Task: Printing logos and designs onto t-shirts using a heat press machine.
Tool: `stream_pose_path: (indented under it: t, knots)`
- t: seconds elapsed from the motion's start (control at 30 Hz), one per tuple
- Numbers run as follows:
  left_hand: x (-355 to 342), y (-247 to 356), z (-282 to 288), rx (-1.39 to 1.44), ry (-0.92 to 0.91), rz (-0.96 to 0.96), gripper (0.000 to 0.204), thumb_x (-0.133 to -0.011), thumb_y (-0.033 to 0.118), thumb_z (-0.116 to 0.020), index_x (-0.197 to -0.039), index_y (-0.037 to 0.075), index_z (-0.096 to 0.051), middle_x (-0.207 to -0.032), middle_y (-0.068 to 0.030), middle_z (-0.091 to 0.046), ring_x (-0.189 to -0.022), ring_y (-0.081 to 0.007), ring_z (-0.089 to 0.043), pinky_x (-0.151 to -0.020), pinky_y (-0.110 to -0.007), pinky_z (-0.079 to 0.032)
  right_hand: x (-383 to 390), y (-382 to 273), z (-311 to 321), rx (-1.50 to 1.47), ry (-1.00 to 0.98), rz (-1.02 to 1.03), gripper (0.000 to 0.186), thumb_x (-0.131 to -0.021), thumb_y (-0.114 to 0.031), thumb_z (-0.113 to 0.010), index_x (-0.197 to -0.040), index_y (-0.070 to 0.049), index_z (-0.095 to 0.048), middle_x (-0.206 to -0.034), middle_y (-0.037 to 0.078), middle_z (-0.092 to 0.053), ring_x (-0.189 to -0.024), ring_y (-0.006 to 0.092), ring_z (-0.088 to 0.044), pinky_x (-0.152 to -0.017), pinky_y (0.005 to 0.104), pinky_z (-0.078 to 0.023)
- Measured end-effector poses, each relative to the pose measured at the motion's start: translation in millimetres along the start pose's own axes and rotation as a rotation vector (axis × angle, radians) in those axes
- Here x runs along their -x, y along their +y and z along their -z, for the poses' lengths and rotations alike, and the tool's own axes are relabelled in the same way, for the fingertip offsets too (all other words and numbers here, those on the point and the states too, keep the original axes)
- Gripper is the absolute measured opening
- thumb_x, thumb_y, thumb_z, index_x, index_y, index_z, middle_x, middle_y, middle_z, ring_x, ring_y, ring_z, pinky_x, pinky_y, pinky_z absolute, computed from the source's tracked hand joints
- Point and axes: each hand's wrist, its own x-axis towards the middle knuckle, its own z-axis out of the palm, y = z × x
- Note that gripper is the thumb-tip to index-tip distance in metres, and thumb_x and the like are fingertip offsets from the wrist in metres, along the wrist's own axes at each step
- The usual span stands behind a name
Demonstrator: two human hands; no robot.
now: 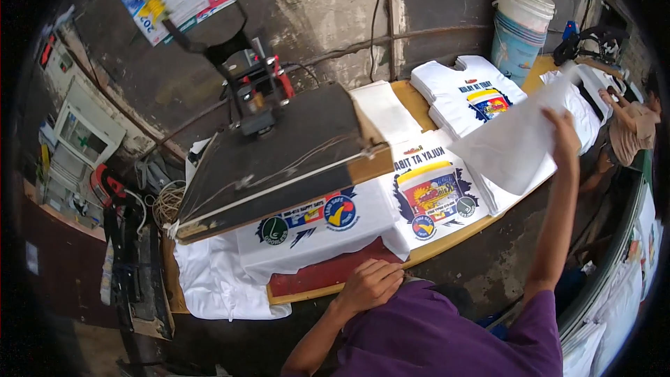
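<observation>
My right hand (562, 131) is raised over the right part of the table, closed on the edge of a large translucent white sheet (513, 143). Beneath and left of that sheet lies a white sheet with a mirror-reversed colour print (434, 195). My left hand (375, 281) rests by the table's front edge, fingers curled together, with nothing visible in them. Beyond it, a heat press (279, 146) has its wide dark plate over a white T-shirt (251, 272). Part of a colour print (307, 220) shows at the plate's front; the rest is hidden.
A stack of printed white T-shirts (453, 91) lies at the back of the table (447, 248). Nested buckets (520, 31) stand behind it. Coiled cord (167, 202) hangs left of the press. Another person (635, 126) works at far right, beyond more white cloth.
</observation>
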Motion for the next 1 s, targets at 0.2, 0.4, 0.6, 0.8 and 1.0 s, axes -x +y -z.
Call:
stream_pose_path:
  t: [0.2, 0.4, 0.6, 0.8, 1.0]
  knots:
    - [-56.1, 16.2, -21.8, -0.090, -0.040, 0.036, 0.015, -0.076, 0.008, -0.067, -0.089, 0.000, -0.067, -0.096, -0.0098, -0.067, -0.085, -0.0237, -0.063, -0.074, -0.034, -0.050, -97.3, 119.8, -173.5, 0.129, -0.228, -0.052, 0.031, -0.069, -0.009, -0.065, -0.097, 0.003, -0.060, -0.083, 0.011, -0.063, -0.073, 0.0193, -0.061, -0.066, 0.0326, -0.050]
    - [-18.4, 19.0, -26.5, -0.140, -0.029, 0.388, 0.015, -0.078, 0.008, -0.066, -0.091, 0.002, -0.068, -0.095, -0.0096, -0.068, -0.083, -0.0249, -0.065, -0.075, -0.036, -0.052, -103.6, 110.8, -240.5, -0.711, -0.047, -0.201, 0.030, -0.072, 0.001, -0.068, -0.099, 0.005, -0.057, -0.088, 0.013, -0.064, -0.070, 0.0236, -0.063, -0.059, 0.0328, -0.053]
    - [7.3, 21.7, -32.8, -0.091, -0.060, 0.651, 0.017, -0.081, 0.008, -0.063, -0.097, 0.001, -0.065, -0.101, -0.0115, -0.065, -0.093, -0.0271, -0.063, -0.082, -0.036, -0.051, -59.4, 369.3, -271.9, -0.230, 0.129, -0.458, 0.027, -0.065, 0.008, -0.058, -0.092, 0.005, -0.058, -0.079, 0.014, -0.062, -0.059, 0.0224, -0.060, -0.044, 0.0329, -0.048]
    - [-7.9, 33.8, -23.5, -0.184, 0.032, 0.691, 0.013, -0.080, 0.009, -0.066, -0.090, 0.001, -0.068, -0.092, -0.0114, -0.068, -0.083, -0.0253, -0.067, -0.072, -0.034, -0.054, -34.8, 405.7, -314.2, 0.059, 0.181, -0.553, 0.030, -0.066, 0.000, -0.059, -0.095, 0.007, -0.057, -0.083, 0.018, -0.063, -0.063, 0.0252, -0.063, -0.045, 0.0337, -0.049]
    - [21.0, 37.0, -20.9, -0.169, 0.079, 0.824, 0.016, -0.080, 0.010, -0.067, -0.092, -0.001, -0.068, -0.092, -0.0129, -0.068, -0.083, -0.0269, -0.067, -0.072, -0.035, -0.054, -25.7, 352.1, -377.4, -0.258, 0.007, -0.852, 0.035, -0.077, -0.008, -0.058, -0.107, 0.007, -0.047, -0.080, 0.018, -0.056, -0.057, 0.0253, -0.057, -0.047, 0.0347, -0.052]
